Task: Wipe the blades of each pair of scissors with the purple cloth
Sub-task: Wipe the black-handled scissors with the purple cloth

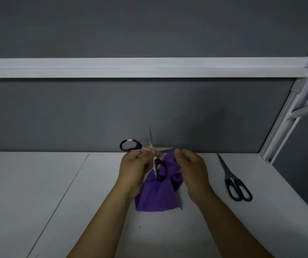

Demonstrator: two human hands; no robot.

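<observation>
Fingers of the left hand (135, 165) clamp open black-handled scissors (157, 162), one blade upright; right hand (191, 165) fingers pinch the purple cloth (155, 198). Teal-handled scissors (232, 180) right of it point away.

A white table (28, 183) lies beneath the fingers (184, 153). Behind them stands a grey wall (75, 112), a white rail (149, 67) above, and a white frame (281, 127) to their right.
</observation>
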